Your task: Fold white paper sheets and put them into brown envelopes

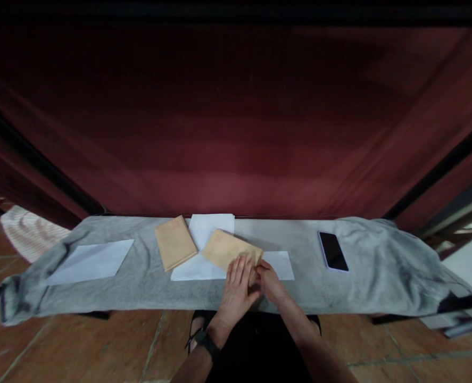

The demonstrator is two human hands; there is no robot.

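From my remote post, the biggest thing I have is the dark red panel (228,122) filling the upper and middle frame. Next comes the grey cloth (287,234), spread over a long surface across the lower frame, with tiled floor (127,343) at bottom left and bottom right. On the cloth I count a white sheet (92,261) at lower left and white papers (209,222) around lower centre, partly covered, plus a white piece (281,265) just right of the hands.

The tan envelope (225,249) I care about lies at lower centre, tilted over the white papers, its right end under the hands. A tan stack (175,242) of the same look sits just left of it, touching neither hand.

I read the left hand (238,284) as spread flat, fingers extended over the envelope's lower right part, pressing rather than gripping. The right hand (270,279) has its fingers curled at the right end; whether they pinch the edge I cannot tell, since the fingertips are partly hidden.

My judgement is that the step in hand is work on that right end, perhaps pressing or folding its edge. As I see it, the next move calls for a steady left palm, so the envelope does not slide on the loose papers, and small finger movements on the right.

Smaller still are the phone (334,251) at lower right, well apart from the hands, and a dark wristwatch (207,343) on the left wrist.
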